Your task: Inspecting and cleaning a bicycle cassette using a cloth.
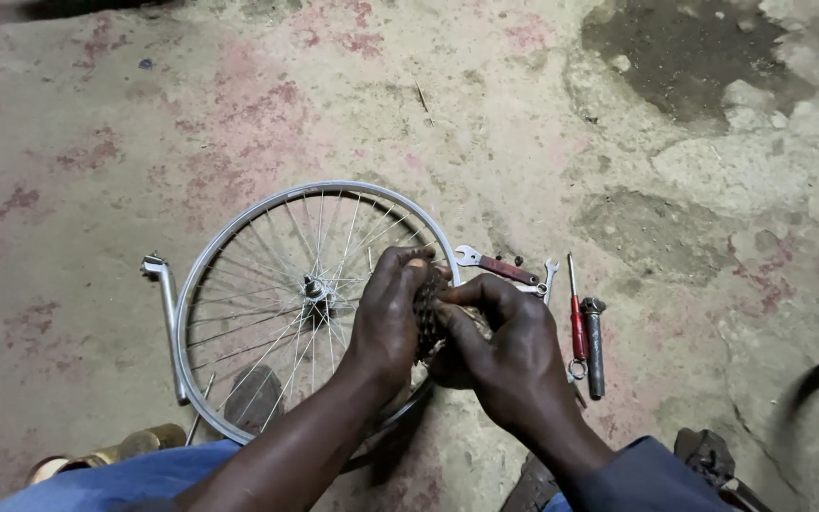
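Both my hands hold a dark toothed sprocket cluster (pixel 427 313) above the right side of a spoked bicycle wheel. My left hand (pixel 386 318) wraps its left side, fingers curled over the top. My right hand (pixel 504 351) grips it from the right, thumb across the front. The silver wheel rim (pixel 203 275) lies flat on the concrete floor, its hub (pixel 315 289) showing left of my hands. Much of the sprocket cluster is hidden by my fingers.
A silver seat-post-like metal part (pixel 165 303) lies left of the wheel. Right of my hands lie an open-ended spanner (pixel 497 266), a red-handled screwdriver (pixel 577 322) and a dark socket tool (pixel 594 346). A brass-coloured object (pixel 135 444) sits bottom left. The floor is cracked and patchy.
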